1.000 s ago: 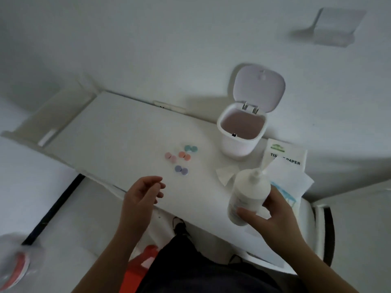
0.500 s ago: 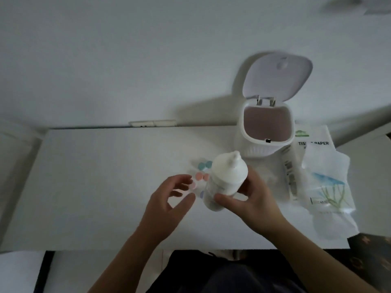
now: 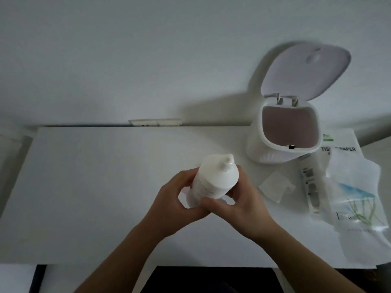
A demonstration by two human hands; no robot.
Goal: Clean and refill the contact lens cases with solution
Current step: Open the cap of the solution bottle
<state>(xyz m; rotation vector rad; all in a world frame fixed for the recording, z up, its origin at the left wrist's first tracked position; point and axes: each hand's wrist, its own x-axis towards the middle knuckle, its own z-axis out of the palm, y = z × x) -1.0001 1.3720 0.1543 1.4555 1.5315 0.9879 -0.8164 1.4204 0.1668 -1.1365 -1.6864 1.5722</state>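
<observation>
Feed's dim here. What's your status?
Both hands, left and right, grip the solution bottle. Cap on. Lens cases hidden behind it.

A bottle [image 3: 213, 180] is sitting above the middle of the table [image 3: 95, 187], between the left hand [image 3: 179, 199] and right hand [image 3: 243, 197]. A bin [image 3: 281, 142] is standing far right, with a tissue pack [image 3: 355, 199] lying nearer on its right.

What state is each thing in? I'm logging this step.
Bottle: capped, tilted, held over the table.
Left hand: grips bottle.
Right hand: grips bottle.
Bin: lid up.
Tissue pack: lying flat.
Loose tissue: flat on table.
</observation>
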